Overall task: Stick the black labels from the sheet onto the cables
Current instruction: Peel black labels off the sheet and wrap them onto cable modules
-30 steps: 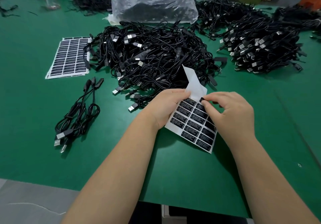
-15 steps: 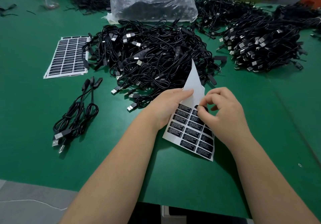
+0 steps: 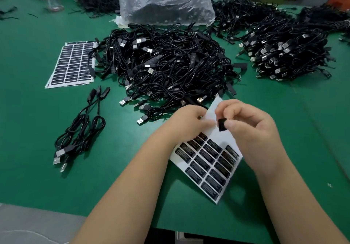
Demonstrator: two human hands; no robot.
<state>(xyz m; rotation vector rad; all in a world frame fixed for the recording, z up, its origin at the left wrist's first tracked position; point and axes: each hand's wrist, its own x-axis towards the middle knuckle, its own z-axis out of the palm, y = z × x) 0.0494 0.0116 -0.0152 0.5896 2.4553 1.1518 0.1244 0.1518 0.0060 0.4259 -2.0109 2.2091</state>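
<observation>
Near the front edge of the green table (image 3: 34, 149), both hands work over the label sheet (image 3: 210, 170). Right hand (image 3: 253, 130) pinches one black label (image 3: 222, 124) btwn thumb and forefinger, tips clamped on its edge, label lifted clear of the sheet; other fingers curl loosely. Held by the edge only, prob. so the sticky face stays off skin. Left hand (image 3: 189, 124) grips the sheet's bare upper part, fingers curled on the backing, w/ that end raised and the lower end resting on the table. Likely that hold braces the sheet so a label peels w/o dragging the whole thing along.

Remaining labels sit in rows on the lower part of the sheet. Big tangled cable pile (image 3: 166, 63) lies just beyond the hands, within easy reach, so the next cable is a short grab. Small bundle of cables (image 3: 81, 128) lies apart at left, poss. done ones, can't confirm. Spare label sheets (image 3: 73, 64) are stacked flat beside the pile's left side. Second pile (image 3: 287, 52) sits far right; clear plastic bag (image 3: 166, 3) of cables behind.

Step in hand: label peeled, not yet on a cable.
</observation>
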